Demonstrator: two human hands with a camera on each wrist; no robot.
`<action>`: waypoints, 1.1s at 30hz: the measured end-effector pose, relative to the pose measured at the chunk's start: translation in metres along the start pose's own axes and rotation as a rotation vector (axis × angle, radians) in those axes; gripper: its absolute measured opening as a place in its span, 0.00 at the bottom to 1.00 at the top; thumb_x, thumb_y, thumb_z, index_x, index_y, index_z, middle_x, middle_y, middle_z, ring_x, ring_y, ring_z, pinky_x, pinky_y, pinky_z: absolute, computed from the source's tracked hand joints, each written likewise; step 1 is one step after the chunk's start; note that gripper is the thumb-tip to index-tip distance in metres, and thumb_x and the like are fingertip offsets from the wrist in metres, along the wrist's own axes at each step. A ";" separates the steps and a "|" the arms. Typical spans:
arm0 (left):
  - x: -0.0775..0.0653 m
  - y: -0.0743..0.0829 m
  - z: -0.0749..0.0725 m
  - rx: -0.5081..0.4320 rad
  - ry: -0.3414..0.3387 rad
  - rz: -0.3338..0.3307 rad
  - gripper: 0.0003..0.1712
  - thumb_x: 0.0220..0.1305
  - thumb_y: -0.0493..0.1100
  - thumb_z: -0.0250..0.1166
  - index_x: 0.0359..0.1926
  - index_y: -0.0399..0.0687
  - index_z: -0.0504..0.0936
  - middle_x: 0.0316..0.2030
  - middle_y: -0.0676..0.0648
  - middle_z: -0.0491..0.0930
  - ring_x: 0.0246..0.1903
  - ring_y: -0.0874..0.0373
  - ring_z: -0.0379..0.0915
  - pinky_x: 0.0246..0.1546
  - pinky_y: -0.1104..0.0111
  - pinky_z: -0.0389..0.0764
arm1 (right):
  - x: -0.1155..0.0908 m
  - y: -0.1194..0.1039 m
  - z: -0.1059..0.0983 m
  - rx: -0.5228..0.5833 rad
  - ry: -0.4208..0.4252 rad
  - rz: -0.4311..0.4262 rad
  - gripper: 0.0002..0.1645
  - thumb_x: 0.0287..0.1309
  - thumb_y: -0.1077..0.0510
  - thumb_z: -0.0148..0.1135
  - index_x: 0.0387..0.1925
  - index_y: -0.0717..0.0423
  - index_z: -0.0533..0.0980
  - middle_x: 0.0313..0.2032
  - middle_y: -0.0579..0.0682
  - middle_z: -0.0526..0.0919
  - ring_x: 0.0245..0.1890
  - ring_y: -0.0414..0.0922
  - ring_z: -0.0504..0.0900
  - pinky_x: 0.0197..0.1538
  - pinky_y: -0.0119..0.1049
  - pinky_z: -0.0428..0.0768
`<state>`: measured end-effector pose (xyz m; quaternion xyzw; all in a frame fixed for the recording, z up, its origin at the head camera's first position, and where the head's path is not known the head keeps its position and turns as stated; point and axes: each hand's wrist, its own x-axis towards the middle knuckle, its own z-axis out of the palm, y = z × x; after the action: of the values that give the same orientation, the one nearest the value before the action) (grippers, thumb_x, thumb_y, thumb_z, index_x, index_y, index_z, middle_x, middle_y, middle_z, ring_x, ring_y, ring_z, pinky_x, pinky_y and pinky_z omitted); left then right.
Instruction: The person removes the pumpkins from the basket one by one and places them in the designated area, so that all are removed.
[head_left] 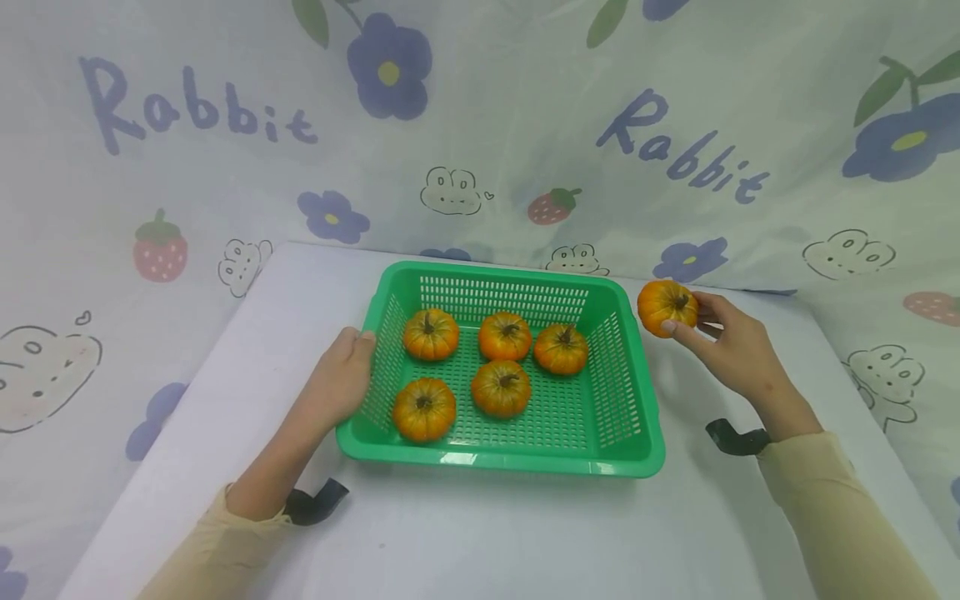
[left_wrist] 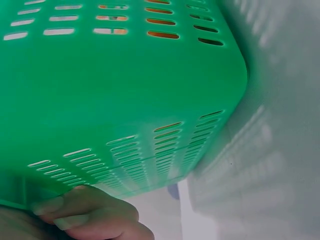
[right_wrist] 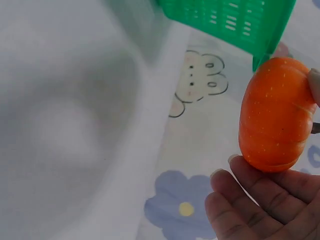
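Nearest, two tan sleeves [head_left: 832,492] lead to hands set well apart over a white surface [head_left: 525,533]: the left hand [head_left: 337,379] grips the side rim of a green basket [head_left: 495,462], and the right hand [head_left: 735,342] holds a small orange pumpkin [head_left: 663,307] between thumb and fingers, above the surface just outside the opposite rim. Between the hands, five more pumpkins [head_left: 501,389] sit inside the basket, two nearest the left hand. Beyond both hands hangs a rabbit-and-flower-print cloth [head_left: 480,125].
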<state>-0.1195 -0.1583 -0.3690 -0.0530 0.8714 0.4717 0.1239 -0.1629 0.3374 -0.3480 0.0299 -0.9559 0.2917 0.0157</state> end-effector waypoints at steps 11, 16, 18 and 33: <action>0.000 -0.001 0.000 -0.026 0.007 0.003 0.30 0.85 0.59 0.31 0.57 0.36 0.64 0.40 0.36 0.72 0.32 0.47 0.77 0.29 0.59 0.84 | 0.018 0.025 0.012 0.006 -0.036 0.087 0.56 0.70 0.29 0.59 0.74 0.70 0.58 0.65 0.74 0.71 0.64 0.70 0.72 0.61 0.68 0.75; 0.000 0.000 0.000 -0.043 0.016 0.006 0.31 0.85 0.59 0.32 0.57 0.36 0.64 0.40 0.36 0.72 0.32 0.48 0.76 0.29 0.59 0.84 | 0.025 0.033 0.019 -0.014 -0.050 0.083 0.54 0.71 0.29 0.57 0.73 0.70 0.60 0.64 0.74 0.72 0.62 0.68 0.73 0.60 0.68 0.75; 0.000 -0.001 0.000 -0.050 0.017 0.006 0.31 0.85 0.59 0.32 0.58 0.36 0.65 0.40 0.37 0.72 0.33 0.48 0.76 0.30 0.59 0.83 | 0.027 0.036 0.022 -0.012 -0.061 0.090 0.54 0.72 0.29 0.56 0.73 0.71 0.60 0.65 0.74 0.71 0.63 0.69 0.73 0.60 0.68 0.75; 0.000 0.000 0.000 -0.058 0.018 0.008 0.31 0.85 0.59 0.32 0.60 0.35 0.65 0.41 0.37 0.72 0.34 0.48 0.75 0.31 0.60 0.83 | 0.032 0.048 0.035 -0.027 -0.143 0.149 0.58 0.72 0.26 0.51 0.75 0.73 0.56 0.66 0.75 0.69 0.65 0.70 0.69 0.64 0.69 0.71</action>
<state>-0.1194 -0.1588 -0.3690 -0.0571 0.8587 0.4967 0.1127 -0.1985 0.3561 -0.4027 -0.0207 -0.9581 0.2761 -0.0737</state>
